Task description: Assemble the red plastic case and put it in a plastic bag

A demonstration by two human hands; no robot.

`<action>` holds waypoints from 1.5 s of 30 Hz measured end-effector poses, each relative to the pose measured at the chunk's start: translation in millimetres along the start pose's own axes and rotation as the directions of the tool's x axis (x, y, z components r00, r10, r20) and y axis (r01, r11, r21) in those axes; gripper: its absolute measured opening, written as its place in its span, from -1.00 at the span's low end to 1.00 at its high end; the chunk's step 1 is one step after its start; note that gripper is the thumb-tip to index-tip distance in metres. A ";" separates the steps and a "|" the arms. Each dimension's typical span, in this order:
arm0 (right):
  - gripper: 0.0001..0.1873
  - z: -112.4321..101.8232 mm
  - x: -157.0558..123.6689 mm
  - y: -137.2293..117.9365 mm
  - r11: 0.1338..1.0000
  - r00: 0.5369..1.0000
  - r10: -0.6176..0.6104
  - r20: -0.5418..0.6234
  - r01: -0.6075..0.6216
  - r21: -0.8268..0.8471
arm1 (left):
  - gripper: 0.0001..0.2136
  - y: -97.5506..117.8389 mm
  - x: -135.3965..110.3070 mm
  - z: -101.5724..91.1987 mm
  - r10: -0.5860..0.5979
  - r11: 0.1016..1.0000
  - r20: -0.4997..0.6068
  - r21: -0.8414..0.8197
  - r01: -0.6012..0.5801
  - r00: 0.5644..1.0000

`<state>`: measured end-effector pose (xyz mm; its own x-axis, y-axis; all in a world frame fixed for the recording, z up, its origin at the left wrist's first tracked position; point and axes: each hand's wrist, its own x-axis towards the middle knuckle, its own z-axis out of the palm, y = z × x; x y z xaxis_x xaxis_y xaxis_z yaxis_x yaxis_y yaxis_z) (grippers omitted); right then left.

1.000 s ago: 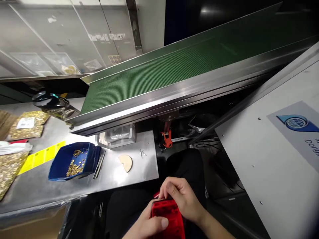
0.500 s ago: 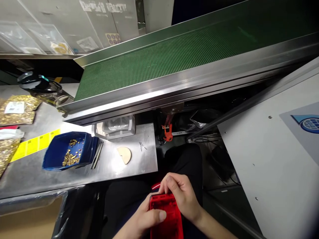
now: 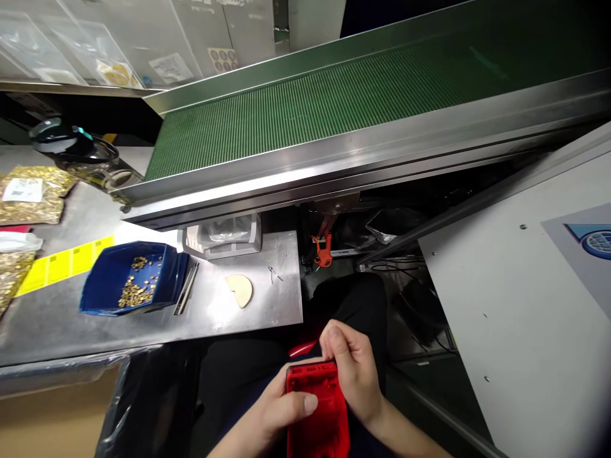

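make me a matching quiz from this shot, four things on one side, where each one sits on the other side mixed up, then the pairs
Things:
1 red plastic casing
2 blue plastic tray
3 pale half-round disc
4 orange plastic clip

Places:
A in the dark gap below the green conveyor belt
B gripped by the left hand and right hand
C flat on the steel bench, right of the tray
D on the bench, holding small brass pieces

Pairs: 1-B, 2-D, 3-C, 4-A
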<state>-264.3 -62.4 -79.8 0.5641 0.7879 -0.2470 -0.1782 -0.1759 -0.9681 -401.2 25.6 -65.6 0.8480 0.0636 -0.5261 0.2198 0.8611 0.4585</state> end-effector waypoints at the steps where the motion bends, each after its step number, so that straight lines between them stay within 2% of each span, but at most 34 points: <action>1: -0.49 0.5 -0.6 0.8 1.000 0.999 -0.003 -0.032 0.002 -0.009 | -0.51 -0.2 -0.8 0.0 0.002 1.000 -0.001 -0.006 -0.002 1.000; 3: -0.50 1.5 -1.3 1.0 1.000 1.000 0.001 -0.028 -0.001 0.020 | -0.51 -0.8 -2.5 -0.2 -0.007 1.000 -0.023 -0.021 0.006 1.000; 7: -0.46 1.8 -1.8 -1.4 0.995 0.993 0.021 0.116 -0.033 0.097 | -0.56 -3.2 -4.7 -2.4 -0.025 0.999 -0.041 -0.027 0.024 0.999; 9: -0.47 0.8 -2.3 -0.1 1.000 0.997 0.002 0.076 -0.003 0.010 | -0.56 -5.1 -5.6 -3.5 -0.016 1.000 -0.032 -0.021 0.015 0.999; 12: -0.49 -1.1 -3.5 4.2 0.991 0.996 -0.048 -0.079 0.038 -0.132 | -0.52 -7.4 -7.0 -3.7 -0.006 1.000 -0.035 -0.014 0.005 0.999; 14: -0.50 -1.7 -4.1 5.3 0.993 0.995 -0.048 -0.086 0.039 -0.109 | -0.52 -8.6 -7.7 -3.1 -0.009 1.000 -0.046 -0.006 0.008 0.999; 18: -0.50 -2.6 -4.6 0.7 0.998 0.994 -0.049 0.099 0.046 0.031 | -0.56 -12.9 -7.7 -3.6 0.004 1.000 -0.060 0.005 -0.003 0.998; 20: -0.48 -4.9 -4.5 -1.2 0.997 0.984 -0.078 0.162 0.074 0.027 | -0.55 -15.6 -8.2 -4.5 0.016 1.000 -0.053 -0.001 -0.016 0.998; 21: -0.48 -6.7 -4.2 -1.3 0.995 0.982 -0.100 0.158 0.102 -0.006 | -0.54 -16.7 -8.8 -4.7 0.016 1.000 -0.045 -0.004 -0.016 0.999; 24: -0.48 -14.1 -2.7 1.5 0.978 0.987 -0.158 -0.018 0.154 -0.140 | -0.45 -17.4 -11.5 -4.2 -0.019 1.000 -0.009 -0.014 0.019 1.000; 26: -0.48 -18.8 -0.7 3.3 0.976 0.976 -0.162 -0.143 0.137 -0.167 | -0.39 -15.9 -12.2 -2.8 -0.036 0.999 0.009 -0.013 0.036 0.999; 27: -0.49 -20.5 0.4 3.5 0.978 0.974 -0.155 -0.164 0.128 -0.164 | -0.37 -14.7 -11.8 -2.1 -0.038 0.999 0.013 -0.007 0.038 0.999; 29: -0.52 -22.3 2.4 2.6 0.979 0.983 -0.138 -0.123 0.117 -0.166 | -0.37 -11.9 -9.4 -0.7 -0.034 0.999 0.026 0.024 0.033 0.999; 32: -0.75 -21.5 4.2 -1.1 0.988 0.996 -0.089 -0.001 0.089 -0.126 | -0.45 -8.8 -3.8 0.0 -0.019 0.997 0.083 0.076 0.013 0.996; 34: -0.69 -20.1 4.4 -3.9 0.998 0.993 -0.038 0.116 0.044 -0.050 | -0.48 -8.9 -0.9 -0.9 -0.008 0.996 0.102 0.086 -0.001 0.995; 36: -0.58 -18.7 4.1 -6.5 1.000 0.966 0.004 0.259 -0.005 0.005 | -0.51 -10.6 0.6 -2.6 0.002 0.997 0.081 0.080 -0.009 0.997; 38: -0.48 -17.4 3.5 -8.4 1.000 0.942 0.016 0.336 -0.022 0.016 | -0.54 -12.7 1.1 -4.1 0.005 0.997 0.068 0.079 -0.011 0.998; 42: -0.50 -16.1 0.0 -8.4 0.999 0.953 -0.002 0.302 0.016 -0.044 | -0.57 -14.4 0.1 -5.1 -0.020 0.999 0.064 0.043 0.017 0.998; 45: -0.53 -18.4 -0.3 -2.2 0.986 0.987 -0.034 0.155 0.058 -0.155 | -0.56 -15.1 -2.6 -6.4 -0.007 1.000 0.037 0.029 0.006 0.999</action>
<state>-249.2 -73.0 -78.3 0.4380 0.8755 -0.2044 -0.0180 -0.2187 -0.9756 -409.8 15.6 -75.8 0.8637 0.0391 -0.5025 0.2384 0.8467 0.4757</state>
